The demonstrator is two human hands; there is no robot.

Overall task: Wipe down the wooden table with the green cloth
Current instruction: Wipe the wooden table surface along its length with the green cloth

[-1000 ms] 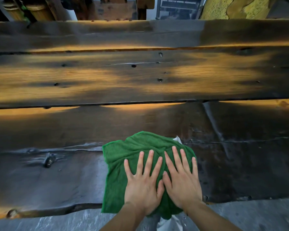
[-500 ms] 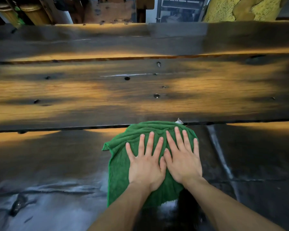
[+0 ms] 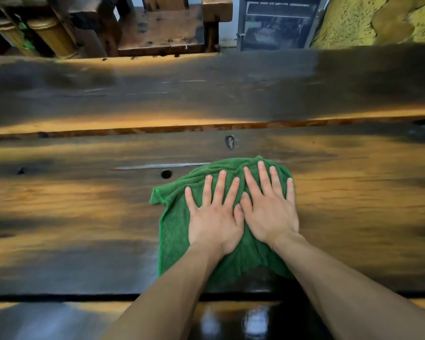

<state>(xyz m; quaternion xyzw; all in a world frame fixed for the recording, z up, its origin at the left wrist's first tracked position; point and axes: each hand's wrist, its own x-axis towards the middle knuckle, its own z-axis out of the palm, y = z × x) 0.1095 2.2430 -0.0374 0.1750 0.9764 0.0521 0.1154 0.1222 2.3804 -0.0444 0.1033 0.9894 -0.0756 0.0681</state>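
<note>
The green cloth [image 3: 174, 231] lies spread on the middle plank of the dark wooden table [image 3: 84, 204]. My left hand [image 3: 214, 217] presses flat on it with fingers straight and spread. Right beside it, thumbs touching, my right hand [image 3: 270, 209] also presses flat on the cloth, its fingertips near the cloth's far edge. Both forearms stretch out over the near plank. The cloth's near edge bunches under my wrists.
The table is built of long planks with seams [image 3: 157, 130] and small knot holes [image 3: 166, 174]. Beyond its far edge stand a wooden chair or bench [image 3: 162, 28], carved wooden posts [image 3: 52, 33] and a yellow slab [image 3: 353, 20]. The near plank looks wet and glossy [image 3: 255, 320].
Both hands have pushed the cloth away from me, from the near plank across the seam onto the middle plank. My arms are stretched out further.
</note>
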